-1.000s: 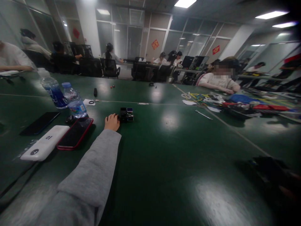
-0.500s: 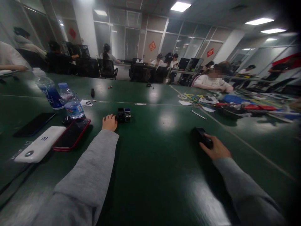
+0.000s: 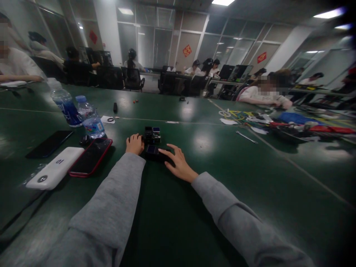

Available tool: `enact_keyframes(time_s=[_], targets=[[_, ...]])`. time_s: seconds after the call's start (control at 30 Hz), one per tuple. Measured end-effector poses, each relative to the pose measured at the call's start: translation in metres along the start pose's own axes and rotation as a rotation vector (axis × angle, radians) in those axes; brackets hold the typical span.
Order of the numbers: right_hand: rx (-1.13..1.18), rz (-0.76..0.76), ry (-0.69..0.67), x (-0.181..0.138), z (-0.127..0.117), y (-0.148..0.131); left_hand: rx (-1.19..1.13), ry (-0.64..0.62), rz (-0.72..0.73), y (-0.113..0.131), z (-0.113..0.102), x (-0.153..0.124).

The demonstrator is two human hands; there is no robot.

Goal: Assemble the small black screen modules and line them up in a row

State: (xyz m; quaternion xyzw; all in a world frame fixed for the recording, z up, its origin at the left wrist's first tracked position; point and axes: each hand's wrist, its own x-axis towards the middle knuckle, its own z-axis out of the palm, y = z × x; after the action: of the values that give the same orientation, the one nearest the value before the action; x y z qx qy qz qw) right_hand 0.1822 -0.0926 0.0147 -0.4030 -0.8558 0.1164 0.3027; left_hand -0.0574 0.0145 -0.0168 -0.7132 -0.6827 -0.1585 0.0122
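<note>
On the green table (image 3: pixel 178 207), a cluster of small black box-shaped devices (image 3: pixel 153 136) stands in front of me; some have small screens on top. My left hand (image 3: pixel 135 144) rests at its left side, fingers apart and bent down, the thumb close against the cluster. Just nearer to me lies another black device (image 3: pixel 152 150) with a small dark screen, close to the cluster; I cannot tell whether they touch. My right hand (image 3: pixel 178 161) is at that device's right end, fingers spread, the index fingertip at its edge. The exact kind of these devices is unclear.
Left of my arms are two water bottles (image 3: pixel 93 120) (image 3: pixel 66 105), a red-edged phone (image 3: pixel 91 157), a white power bank (image 3: pixel 55 168) and a dark phone (image 3: pixel 49 144). A wrench (image 3: pixel 247 137) lies right, before piled cables (image 3: pixel 239 115). A person (image 3: pixel 256 94) sits across the table.
My right hand has come from the right to the middle, bringing the black device beside the cluster, and its fingers have spread. My left hand stays beside the cluster. The view has shifted slightly.
</note>
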Motion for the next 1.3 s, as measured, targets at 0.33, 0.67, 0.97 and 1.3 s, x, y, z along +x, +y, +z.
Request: enact_keyframes(time_s=[0.33, 0.67, 0.97, 1.3], targets=[[0.352, 0.122, 0.341, 0.043, 0.015, 0.052, 0.000, -0.002, -0.013, 0.003, -0.004, -0.001], [0.424, 0.053, 0.070, 0.053, 0.016, 0.039, -0.011, 0.007, -0.003, 0.003, -0.004, -0.001], [0.341, 0.200, 0.366, 0.052, 0.014, 0.051, -0.094, -0.037, 0.163, 0.002, -0.008, 0.002], [0.217, 0.239, 0.347, 0.053, 0.024, 0.065, -0.075, -0.130, 0.298, 0.005, -0.016, 0.001]])
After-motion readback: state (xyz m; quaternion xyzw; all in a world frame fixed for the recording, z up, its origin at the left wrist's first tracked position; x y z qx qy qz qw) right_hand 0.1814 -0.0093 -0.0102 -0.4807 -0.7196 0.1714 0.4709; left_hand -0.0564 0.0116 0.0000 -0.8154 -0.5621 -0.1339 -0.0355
